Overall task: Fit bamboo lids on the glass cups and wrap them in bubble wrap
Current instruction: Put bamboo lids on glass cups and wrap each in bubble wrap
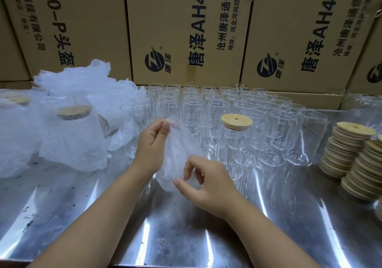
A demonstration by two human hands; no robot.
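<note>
Left hand (pixel 153 145): grip closed; thumb and fingers pinch the top edge of the wrap.
Right hand (pixel 210 185): grip closed on the lower edge of the same sheet, fingers curled; the exact contact is blurred by the film.
Wrap (pixel 175 156): one thin, translucent sheet held in the air between the hands, above the surface; slack, creased, not yet round any cup.
Lidded cup (pixel 237 143): front row, just right of the hands, with a bamboo lid (pixel 236 121) seated on it; judged the next one to be wrapped.
Open cups (pixel 192 106): close-packed rows behind and beside the lidded cup, none with lids.
Spare lids (pixel 351 150): leaning stacks at the right of the surface.
Wrapped cups (pixel 72 135): at the left, lids showing through the film.
Surface (pixel 103 216): shiny metal, speckled with grit.
Step (judged): spreading the sheet before reaching for the cup.
Risk, neighbours: lifting the lidded cup from so tight a row could knock the open cups together or topple one.
Risk, lid: a lid not fully pressed home could slip off when the cup is tilted into the wrap.
Risk, wrap: a creased, clinging sheet may cover unevenly and leave glass bare.
Risk, stacks: an elbow swinging right could spill the leaning lids.
</note>
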